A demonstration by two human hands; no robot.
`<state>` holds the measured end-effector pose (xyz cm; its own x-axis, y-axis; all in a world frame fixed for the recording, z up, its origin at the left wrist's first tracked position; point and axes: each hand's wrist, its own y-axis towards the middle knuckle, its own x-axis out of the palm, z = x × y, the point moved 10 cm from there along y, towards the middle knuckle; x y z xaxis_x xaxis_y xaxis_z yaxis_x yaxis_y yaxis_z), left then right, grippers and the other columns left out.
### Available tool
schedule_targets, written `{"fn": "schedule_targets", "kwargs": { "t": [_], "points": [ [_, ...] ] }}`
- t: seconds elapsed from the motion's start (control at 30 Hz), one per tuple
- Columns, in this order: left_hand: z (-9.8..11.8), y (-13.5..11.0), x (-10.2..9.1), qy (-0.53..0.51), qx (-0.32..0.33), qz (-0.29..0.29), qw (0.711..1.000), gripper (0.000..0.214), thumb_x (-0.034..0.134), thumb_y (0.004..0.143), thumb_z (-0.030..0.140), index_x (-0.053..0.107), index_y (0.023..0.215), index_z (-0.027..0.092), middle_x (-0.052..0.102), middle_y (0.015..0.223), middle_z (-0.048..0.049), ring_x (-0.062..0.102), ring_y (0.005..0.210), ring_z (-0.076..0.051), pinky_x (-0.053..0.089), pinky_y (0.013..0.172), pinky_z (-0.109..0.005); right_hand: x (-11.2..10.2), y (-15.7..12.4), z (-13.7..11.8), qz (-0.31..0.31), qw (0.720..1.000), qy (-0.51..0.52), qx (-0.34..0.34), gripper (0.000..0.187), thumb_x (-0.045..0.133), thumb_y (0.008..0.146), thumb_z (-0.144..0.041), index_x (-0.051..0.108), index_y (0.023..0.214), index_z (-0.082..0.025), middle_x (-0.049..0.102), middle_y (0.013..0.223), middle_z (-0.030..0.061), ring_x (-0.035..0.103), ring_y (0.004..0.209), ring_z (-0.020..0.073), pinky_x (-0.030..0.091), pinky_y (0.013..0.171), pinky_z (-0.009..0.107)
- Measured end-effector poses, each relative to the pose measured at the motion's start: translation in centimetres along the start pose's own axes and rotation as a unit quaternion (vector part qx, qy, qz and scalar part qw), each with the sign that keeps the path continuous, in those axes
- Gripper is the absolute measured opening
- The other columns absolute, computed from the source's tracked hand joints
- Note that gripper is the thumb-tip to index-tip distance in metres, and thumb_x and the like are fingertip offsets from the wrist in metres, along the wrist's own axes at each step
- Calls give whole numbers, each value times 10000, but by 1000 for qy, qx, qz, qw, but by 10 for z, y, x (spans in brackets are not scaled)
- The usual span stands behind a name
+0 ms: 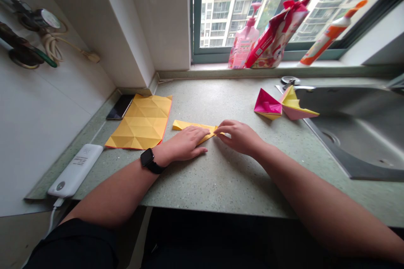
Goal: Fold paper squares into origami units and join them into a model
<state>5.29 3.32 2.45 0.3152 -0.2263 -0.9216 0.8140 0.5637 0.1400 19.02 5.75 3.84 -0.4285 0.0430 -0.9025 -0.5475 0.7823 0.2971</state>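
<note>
A narrow strip of folded yellow paper [181, 125] lies on the counter in front of me. My left hand [186, 143], with a black watch at the wrist, rests flat across the strip, fingers stretched out. At the strip's right end, my right hand [238, 135] pinches the paper between thumb and fingers. Both hands partly cover the strip, so its lower folds are hidden. Left of it lie creased yellow sheets [139, 119] with a red-orange edge. Two folded paper shapes stand to the right: a magenta one [267, 107] and a yellow-and-pink one [292, 103], touching or nearly so.
A phone [120, 107] and a white power bank [75, 170] with a cable sit on the left of the counter. The steel sink [362, 130] is at the right. On the windowsill stand a pink pump bottle [243, 44], a red bag [277, 38] and an orange-white bottle [328, 35].
</note>
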Motion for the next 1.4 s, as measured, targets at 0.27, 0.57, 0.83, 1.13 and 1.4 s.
{"fn": "schedule_targets", "kwargs": {
  "t": [0.27, 0.57, 0.83, 1.13, 1.4],
  "points": [
    [-13, -3, -19, 64, -53, 50, 995, 420, 669, 1071, 396, 615, 1424, 174, 677, 1457, -182, 624, 1373, -345, 509, 1175, -533, 6, 2, 24, -23, 999, -24, 28, 229, 644, 1031, -268, 862, 1094, -290, 831, 1235, 78, 766, 1124, 310, 598, 1041, 520],
    [-20, -3, -24, 95, -48, 24, 994, 174, 669, 1064, 342, 750, 1127, 201, 744, 1217, -100, 684, 1122, -277, 528, 991, -433, 2, 3, 46, 12, 998, -37, 58, 278, 648, 1029, -302, 842, 1226, -270, 795, 1376, 94, 653, 1397, 352, 478, 1233, 610],
    [-15, -3, -26, 118, -45, 31, 992, 203, 665, 1057, 341, 816, 1048, 206, 722, 1163, -100, 677, 1021, -254, 520, 933, -411, 18, 0, -16, -23, 997, 19, -66, 285, 714, 1015, -273, 829, 1268, -335, 796, 1265, 81, 727, 1168, 293, 588, 1065, 522],
    [-4, -1, -19, 94, 3, 23, 995, 223, 678, 1056, 368, 842, 1027, 218, 724, 1066, -85, 665, 958, -231, 522, 892, -382, 22, 2, -9, -33, 997, 11, -66, 368, 655, 990, -127, 852, 1188, -366, 807, 1299, 33, 704, 1238, 286, 542, 1123, 535],
    [-6, -1, -20, 61, -1, 46, 997, 214, 656, 1086, 330, 839, 1087, 220, 757, 1250, -106, 698, 1143, -259, 541, 1063, -448, 22, 3, -12, -35, 997, 5, -63, 279, 679, 1027, -222, 851, 1203, -353, 811, 1293, 52, 720, 1214, 287, 549, 1135, 546]
  ]
}}
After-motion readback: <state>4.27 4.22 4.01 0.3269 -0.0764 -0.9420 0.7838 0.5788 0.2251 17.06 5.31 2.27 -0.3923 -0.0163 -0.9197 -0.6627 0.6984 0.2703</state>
